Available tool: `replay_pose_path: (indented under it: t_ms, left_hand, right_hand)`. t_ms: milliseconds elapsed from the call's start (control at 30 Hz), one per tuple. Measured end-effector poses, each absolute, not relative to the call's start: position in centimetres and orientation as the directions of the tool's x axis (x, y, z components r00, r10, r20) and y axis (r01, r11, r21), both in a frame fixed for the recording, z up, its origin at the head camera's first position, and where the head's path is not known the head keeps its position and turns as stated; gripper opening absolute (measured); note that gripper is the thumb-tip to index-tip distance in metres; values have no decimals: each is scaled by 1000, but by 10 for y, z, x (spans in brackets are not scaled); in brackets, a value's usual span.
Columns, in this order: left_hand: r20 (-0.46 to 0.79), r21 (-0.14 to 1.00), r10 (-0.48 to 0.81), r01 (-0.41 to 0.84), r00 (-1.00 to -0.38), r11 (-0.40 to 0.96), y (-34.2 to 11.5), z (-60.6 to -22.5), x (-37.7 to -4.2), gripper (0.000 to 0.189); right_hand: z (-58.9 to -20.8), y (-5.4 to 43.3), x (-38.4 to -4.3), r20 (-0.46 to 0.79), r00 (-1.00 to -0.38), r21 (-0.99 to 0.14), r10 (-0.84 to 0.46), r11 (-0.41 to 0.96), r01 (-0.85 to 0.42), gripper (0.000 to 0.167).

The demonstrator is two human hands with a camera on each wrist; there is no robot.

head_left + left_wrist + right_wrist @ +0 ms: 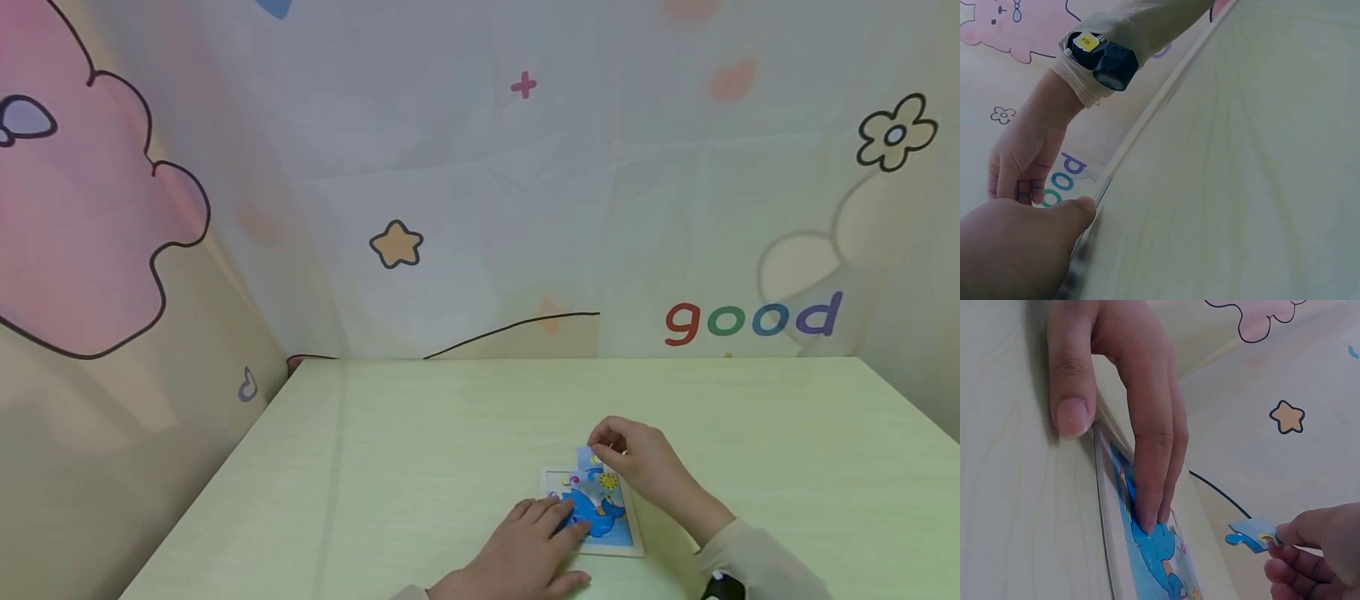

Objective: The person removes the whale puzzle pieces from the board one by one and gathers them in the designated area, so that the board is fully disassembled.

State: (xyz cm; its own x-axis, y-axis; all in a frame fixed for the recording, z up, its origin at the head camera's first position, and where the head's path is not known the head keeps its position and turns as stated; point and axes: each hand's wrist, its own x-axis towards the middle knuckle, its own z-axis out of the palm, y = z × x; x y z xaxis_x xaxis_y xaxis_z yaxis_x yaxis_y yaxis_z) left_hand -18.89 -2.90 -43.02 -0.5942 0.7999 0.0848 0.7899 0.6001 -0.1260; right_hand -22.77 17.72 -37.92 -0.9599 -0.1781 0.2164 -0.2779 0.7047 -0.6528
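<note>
A small framed jigsaw puzzle with a blue whale picture lies flat on the table. My left hand rests on its left part, fingers stretched over the whale, and the thumb lies on the table beside the frame. In the right wrist view the fingertips touch the picture. My right hand pinches a light blue puzzle piece between thumb and fingers, held above the frame's far edge. The piece carries a darker blue rounded knob and a yellow mark. The left wrist view hides the puzzle behind the left hand.
The pale wooden table spreads around the puzzle. Behind it hangs a printed backdrop with a star, a flower and the word good. A dark wrist-worn device sits on the right sleeve.
</note>
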Motion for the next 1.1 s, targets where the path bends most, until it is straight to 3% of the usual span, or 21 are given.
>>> replay_pose_path:
  t_ms: [1100]
  left_hand:
    - [71, -93, 793, 788, -605, 609, -30, -430, -189, 58]
  right_hand:
    - [-382, 226, -235, 14, -980, -631, -198, 759, -162, 4]
